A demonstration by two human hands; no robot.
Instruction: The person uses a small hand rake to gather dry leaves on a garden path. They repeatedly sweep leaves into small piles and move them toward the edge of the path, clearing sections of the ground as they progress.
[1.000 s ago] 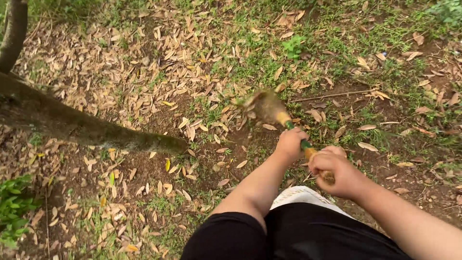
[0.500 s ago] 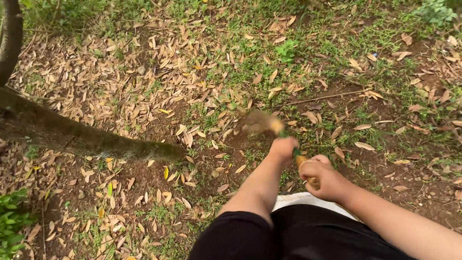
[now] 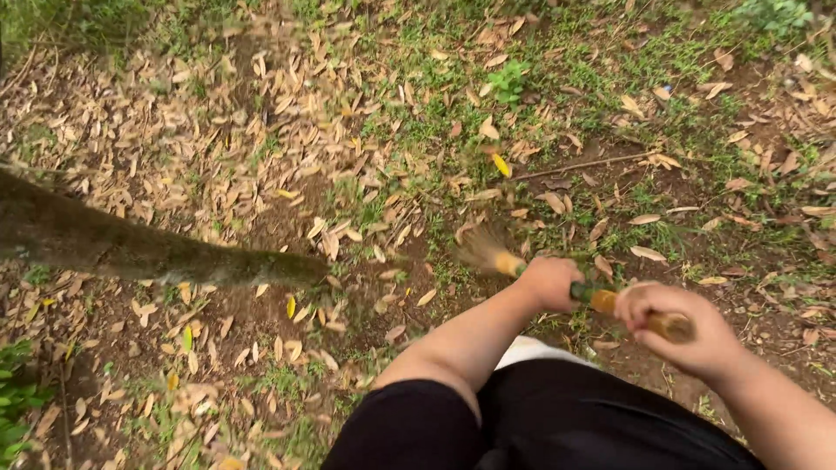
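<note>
The left hand [image 3: 550, 283] is closing into a fist, knuckles facing up, with the fingers wrapping fully around what it is gripping. The left forearm is extending forward from the lower centre of the view, bare to the elbow, with a black sleeve covering the upper arm. The right hand [image 3: 682, 329] is sitting behind and to the right of the left, also clenching, thumb side turning upward. The right forearm is entering from the lower right corner, bare. Both wrists are holding roughly straight. The two hands are staying near each other, not touching.
</note>
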